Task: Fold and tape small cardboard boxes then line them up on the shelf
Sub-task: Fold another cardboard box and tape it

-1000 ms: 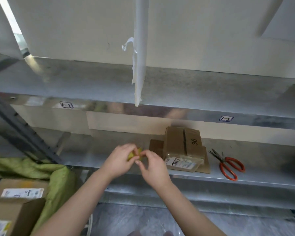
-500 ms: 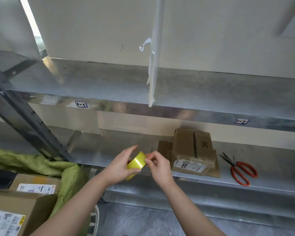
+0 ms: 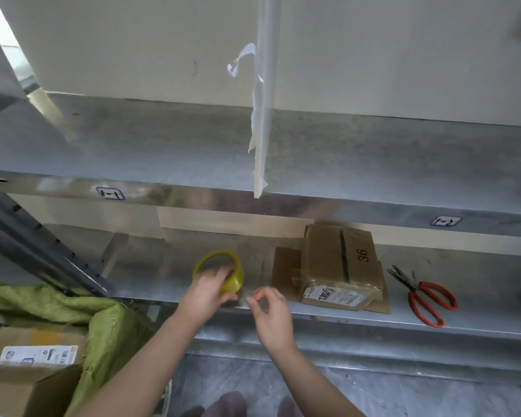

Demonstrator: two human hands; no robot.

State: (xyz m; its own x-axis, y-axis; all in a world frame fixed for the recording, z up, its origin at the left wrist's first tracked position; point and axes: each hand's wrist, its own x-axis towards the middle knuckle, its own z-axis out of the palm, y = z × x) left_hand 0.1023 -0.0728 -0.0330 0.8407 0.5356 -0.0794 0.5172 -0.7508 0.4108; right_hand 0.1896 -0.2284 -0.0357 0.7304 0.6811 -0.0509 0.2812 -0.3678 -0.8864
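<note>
My left hand [image 3: 206,291] grips a yellow tape roll [image 3: 220,270] over the front of the lower metal shelf [image 3: 151,266], with fingers through its core. My right hand [image 3: 269,308] hovers just right of the roll, thumb and forefinger pinched together at the clear tape end [image 3: 247,299], which is hard to see. A small cardboard box marked 36 [image 3: 340,263] lies on a flattened cardboard piece [image 3: 285,272] on the same shelf, to the right of my hands. It carries a white label on its near face.
Red-handled scissors [image 3: 424,296] lie on the shelf right of the box. A torn white strip [image 3: 260,115] hangs over the upper shelf [image 3: 133,145]. At lower left sit a labelled cardboard carton [image 3: 27,374] and a green cloth [image 3: 73,308].
The left hand has turned the roll so its opening faces up and lifted it a little. The right hand has drawn away to the right, pinching at the tape end.
</note>
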